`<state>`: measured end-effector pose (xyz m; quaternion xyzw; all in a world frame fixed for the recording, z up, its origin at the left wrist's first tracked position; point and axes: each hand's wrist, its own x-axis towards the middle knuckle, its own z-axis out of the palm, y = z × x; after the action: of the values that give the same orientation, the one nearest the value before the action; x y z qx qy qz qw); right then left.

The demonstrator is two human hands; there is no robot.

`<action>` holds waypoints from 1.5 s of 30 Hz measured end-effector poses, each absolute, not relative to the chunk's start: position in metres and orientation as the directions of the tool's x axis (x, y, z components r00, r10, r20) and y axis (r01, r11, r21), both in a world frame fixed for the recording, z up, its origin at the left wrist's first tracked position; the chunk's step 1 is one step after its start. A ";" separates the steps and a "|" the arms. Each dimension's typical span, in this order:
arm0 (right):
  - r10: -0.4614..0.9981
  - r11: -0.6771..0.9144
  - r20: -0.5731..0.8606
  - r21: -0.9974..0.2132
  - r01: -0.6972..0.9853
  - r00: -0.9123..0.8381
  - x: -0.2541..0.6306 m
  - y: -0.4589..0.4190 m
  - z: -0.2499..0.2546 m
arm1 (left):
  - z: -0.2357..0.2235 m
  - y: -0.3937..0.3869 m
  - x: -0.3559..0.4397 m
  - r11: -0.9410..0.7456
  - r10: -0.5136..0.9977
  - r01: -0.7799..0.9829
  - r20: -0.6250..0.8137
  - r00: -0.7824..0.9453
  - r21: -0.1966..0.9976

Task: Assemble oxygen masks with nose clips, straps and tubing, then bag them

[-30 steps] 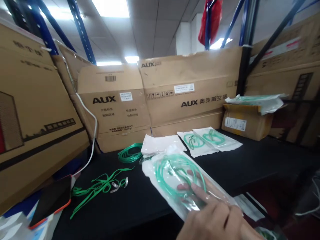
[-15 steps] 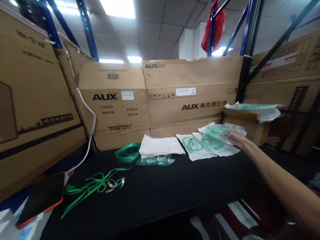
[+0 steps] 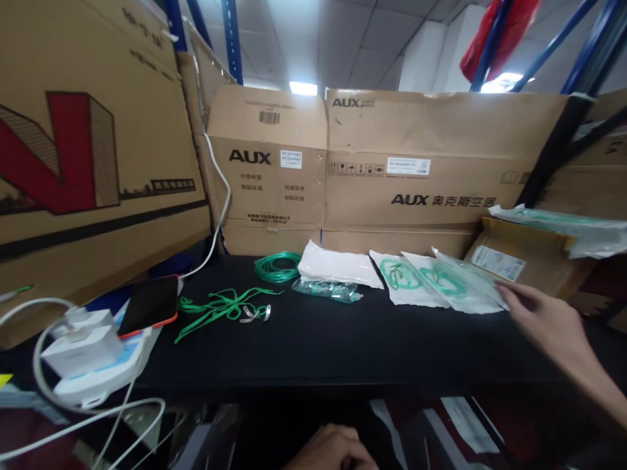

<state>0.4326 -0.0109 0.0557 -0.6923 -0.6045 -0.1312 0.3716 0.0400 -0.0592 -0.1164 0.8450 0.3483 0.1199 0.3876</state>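
My right hand (image 3: 546, 320), reaching in from the right, pinches the near right corner of a clear-fronted pouch (image 3: 473, 277). That pouch is tilted and partly overlaps a second pouch (image 3: 443, 281) with coiled green tubing inside. Left of these lies a third pouch (image 3: 401, 277), also with green tubing coiled in it. At the bottom edge, my left hand (image 3: 333, 450) is curled closed and partly cut off; anything inside its fingers is hidden. A stack of white pouches (image 3: 340, 264) rests on a clear bag of green parts (image 3: 328, 289).
A coil of green tubing (image 3: 277, 266), green straps (image 3: 220, 307) and small metal strips (image 3: 257, 313) lie on the black table (image 3: 318, 352). A phone (image 3: 149, 303) and a power strip with chargers (image 3: 85, 352) are left. An open carton (image 3: 533, 251) holds pouches (image 3: 568, 222) on top.
The view has turned left and down. My right hand has lowered the pouch onto the row's right end. My left hand has come into view at the bottom.
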 end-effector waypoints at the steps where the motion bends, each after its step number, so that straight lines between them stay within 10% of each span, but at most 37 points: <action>1: 0.767 0.092 0.625 -0.331 0.939 0.145 0.410 -0.006 0.052 | -0.118 -0.059 0.040 -0.444 0.693 0.508 -0.077 0.717 0.738; 8: 0.760 0.609 0.433 -0.212 0.764 -0.486 0.253 0.057 0.019 | -0.120 -0.052 0.036 -0.520 0.687 0.530 -0.040 0.725 0.670; 18: 0.809 0.565 0.377 -0.284 0.775 -0.451 0.261 0.077 0.006 | -0.028 -0.060 0.006 -0.794 0.585 0.460 0.293 0.756 0.399; 26: 0.895 0.438 0.292 -0.435 0.787 -0.337 0.261 0.012 0.007 | 0.028 0.017 -0.091 -0.533 0.812 0.823 0.392 0.432 0.197; 36: 0.881 0.467 0.345 -0.531 0.707 -0.323 0.233 -0.009 -0.016 | 0.027 0.030 -0.085 -0.484 0.862 0.765 0.381 0.334 0.425; 45: 0.886 0.463 0.325 -0.680 0.569 -0.332 0.218 -0.025 -0.002 | 0.039 -0.001 -0.020 -0.389 0.880 0.354 0.231 0.414 0.850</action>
<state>0.2179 -0.0248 -0.0020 -0.4643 -0.7829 0.2303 0.3440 -0.0199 -0.0015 0.0389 0.7543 0.4090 0.3546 0.3715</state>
